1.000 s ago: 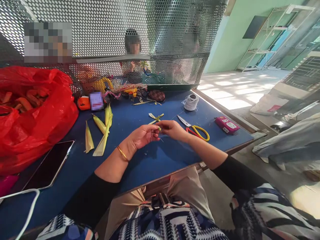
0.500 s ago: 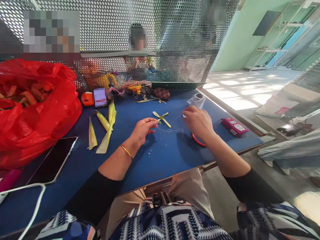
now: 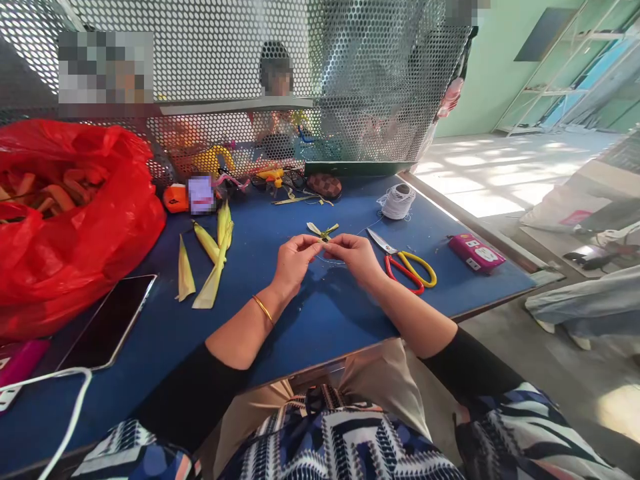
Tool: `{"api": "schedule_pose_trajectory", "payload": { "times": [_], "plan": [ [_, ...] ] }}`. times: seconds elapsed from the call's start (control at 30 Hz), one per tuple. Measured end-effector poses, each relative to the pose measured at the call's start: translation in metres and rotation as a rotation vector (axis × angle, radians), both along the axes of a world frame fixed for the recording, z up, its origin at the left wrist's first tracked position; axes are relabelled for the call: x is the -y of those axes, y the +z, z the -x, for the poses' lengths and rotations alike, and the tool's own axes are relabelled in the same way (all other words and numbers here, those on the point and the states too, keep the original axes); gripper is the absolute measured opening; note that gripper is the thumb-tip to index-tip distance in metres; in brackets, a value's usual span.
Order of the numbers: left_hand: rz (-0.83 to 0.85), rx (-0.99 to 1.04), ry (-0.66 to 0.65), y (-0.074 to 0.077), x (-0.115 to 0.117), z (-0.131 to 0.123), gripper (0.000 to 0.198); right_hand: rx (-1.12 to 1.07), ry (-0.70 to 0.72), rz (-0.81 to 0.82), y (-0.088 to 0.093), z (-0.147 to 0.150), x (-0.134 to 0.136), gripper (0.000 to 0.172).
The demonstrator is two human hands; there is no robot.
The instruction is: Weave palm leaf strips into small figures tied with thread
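A small cross of pale green husk strips (image 3: 326,233), bound at its middle, is above the blue table. My left hand (image 3: 296,261) pinches at its near edge, thumb against forefinger, with a gold bangle on the wrist. My right hand (image 3: 356,259) meets it there, fingertips also closed at the cross and hiding its lower arms. Thin white string (image 3: 333,262) curves below the fingers; whether either pinch also holds string is hidden. Scissors (image 3: 400,257) with red and yellow handles lie right of my right hand. Behind them stands a spool of white string (image 3: 399,203).
Yellow-green husks (image 3: 213,260) lie left, near a phone (image 3: 110,320) and a red plastic bag (image 3: 90,253). A magenta box (image 3: 476,253) sits near the right edge. A checkered pouch (image 3: 325,186) rests below the perforated metal screen (image 3: 210,60); a person is visible behind it.
My right hand has moved left from near the spool to meet my left hand at the husk cross. The scissors and spool, earlier mostly covered, now show.
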State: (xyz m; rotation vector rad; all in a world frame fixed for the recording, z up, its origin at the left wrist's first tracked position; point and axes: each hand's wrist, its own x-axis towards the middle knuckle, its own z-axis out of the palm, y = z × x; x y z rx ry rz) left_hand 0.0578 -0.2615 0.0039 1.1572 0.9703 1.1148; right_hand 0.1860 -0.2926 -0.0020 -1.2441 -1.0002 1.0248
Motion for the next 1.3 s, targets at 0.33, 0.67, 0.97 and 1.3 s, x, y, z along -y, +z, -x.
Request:
{"api": "schedule_pose_trajectory", "payload": {
  "times": [0.33, 0.67, 0.97, 1.3],
  "plan": [
    [-0.216, -0.517, -0.015, 0.0, -0.038, -0.017, 0.014, -0.022, -0.224, -0.165, -0.006, -0.032, -0.008, 0.022],
    [-0.098, -0.579, -0.022, 0.005, -0.059, -0.035, 0.015, -0.077, -0.34, -0.215, -0.002, -0.037, -0.008, 0.017],
    [0.517, 0.545, -0.121, 0.036, -0.021, 0.029, 0.019, -0.318, 0.146, -0.064, 0.03, -0.016, -0.014, 0.03],
    [0.474, 0.426, -0.083, 0.01, -0.03, 0.038, 0.007, -0.183, 0.059, -0.108, 0.021, 0.023, -0.046, 0.03]
  ]
}}
